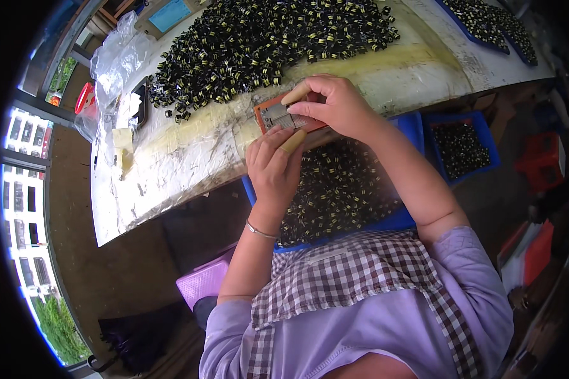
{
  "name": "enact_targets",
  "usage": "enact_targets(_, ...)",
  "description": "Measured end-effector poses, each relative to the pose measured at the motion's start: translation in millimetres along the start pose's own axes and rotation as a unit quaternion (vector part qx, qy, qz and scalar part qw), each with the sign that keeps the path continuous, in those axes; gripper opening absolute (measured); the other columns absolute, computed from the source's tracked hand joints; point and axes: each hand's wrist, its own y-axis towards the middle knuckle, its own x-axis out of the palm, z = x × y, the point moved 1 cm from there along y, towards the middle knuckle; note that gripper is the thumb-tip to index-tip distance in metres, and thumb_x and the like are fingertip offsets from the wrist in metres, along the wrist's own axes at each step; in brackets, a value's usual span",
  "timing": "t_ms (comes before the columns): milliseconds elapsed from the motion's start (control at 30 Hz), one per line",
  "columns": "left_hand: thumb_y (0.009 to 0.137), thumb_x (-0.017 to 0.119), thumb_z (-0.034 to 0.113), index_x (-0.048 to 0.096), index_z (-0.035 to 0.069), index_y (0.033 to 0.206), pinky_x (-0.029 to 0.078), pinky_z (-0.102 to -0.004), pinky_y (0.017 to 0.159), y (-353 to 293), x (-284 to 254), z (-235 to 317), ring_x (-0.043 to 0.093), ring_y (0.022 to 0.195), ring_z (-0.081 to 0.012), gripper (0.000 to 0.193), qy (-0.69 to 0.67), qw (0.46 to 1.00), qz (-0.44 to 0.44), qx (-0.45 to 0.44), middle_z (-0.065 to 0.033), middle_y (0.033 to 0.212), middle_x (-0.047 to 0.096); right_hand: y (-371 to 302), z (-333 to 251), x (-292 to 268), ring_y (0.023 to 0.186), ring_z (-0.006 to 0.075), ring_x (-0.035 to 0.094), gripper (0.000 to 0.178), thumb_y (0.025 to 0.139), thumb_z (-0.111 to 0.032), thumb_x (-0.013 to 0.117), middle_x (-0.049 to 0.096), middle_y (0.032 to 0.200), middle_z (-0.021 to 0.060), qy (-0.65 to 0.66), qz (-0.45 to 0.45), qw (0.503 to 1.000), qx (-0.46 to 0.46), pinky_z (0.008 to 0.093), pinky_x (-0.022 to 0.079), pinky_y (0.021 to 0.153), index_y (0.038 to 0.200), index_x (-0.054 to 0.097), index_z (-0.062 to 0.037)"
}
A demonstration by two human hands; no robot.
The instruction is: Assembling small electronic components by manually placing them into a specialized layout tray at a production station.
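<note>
A small flat metal fixture on an orange base (259,116) lies at the table's near edge, between my hands. My left hand (273,158) is closed at its near side, fingers bent, their tips touching the metal; anything they hold is hidden. Over its far right part, my right hand (338,106) pinches thumb and forefinger together; what sits between the tips is too small to make out. Tan finger covers show on both hands. Just beyond the fixture spreads a large pile of small black parts with yellow bands (253,47).
Below the table edge, in front of my body, a blue bin (417,129) holds many similar parts. Another blue bin (492,142) stands to its right, near a red stool (542,161). Blue trays (480,38) lie far right; clear plastic bags (117,57) lie far left.
</note>
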Motion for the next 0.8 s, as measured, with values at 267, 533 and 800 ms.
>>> enact_targets(267, 0.075, 0.076, 0.004, 0.070, 0.009, 0.101, 0.046, -0.0373, 0.084, -1, 3, 0, 0.064, 0.102, -0.0256, 0.028, 0.011, 1.000, 0.008, 0.007, -0.0052, 0.105, 0.067, 3, 3, -2, 0.081, 0.0195, 0.060, 0.012, 0.079, -0.014, 0.075, 0.070, 0.085, 0.0051, -0.117, 0.003, 0.978, -0.172, 0.0331, 0.047, 0.080, 0.089, 0.073, -0.0068)
enact_targets(533, 0.075, 0.076, 0.004, 0.068, 0.010, 0.105, 0.046, -0.0372, 0.084, 1, 1, 0, 0.064, 0.103, -0.0267, 0.032, 0.016, 1.000, -0.001, 0.019, -0.0058, 0.107, 0.067, 3, 5, 2, 0.083, 0.0230, 0.061, 0.011, 0.079, -0.013, 0.074, 0.070, 0.084, 0.0056, -0.146, 0.034, 0.969, -0.198, 0.0354, 0.046, 0.081, 0.087, 0.072, -0.0060)
enact_targets(800, 0.081, 0.070, -0.004, 0.066, 0.004, 0.107, 0.047, -0.0428, 0.090, -4, 5, 1, 0.063, 0.107, -0.0334, 0.027, 0.011, 0.999, -0.029, 0.012, -0.0115, 0.113, 0.066, 5, 18, 2, 0.075, 0.0262, 0.061, 0.007, 0.077, -0.014, 0.072, 0.067, 0.080, 0.0051, -0.121, 0.044, 0.957, -0.259, 0.0360, 0.044, 0.080, 0.081, 0.070, -0.0090)
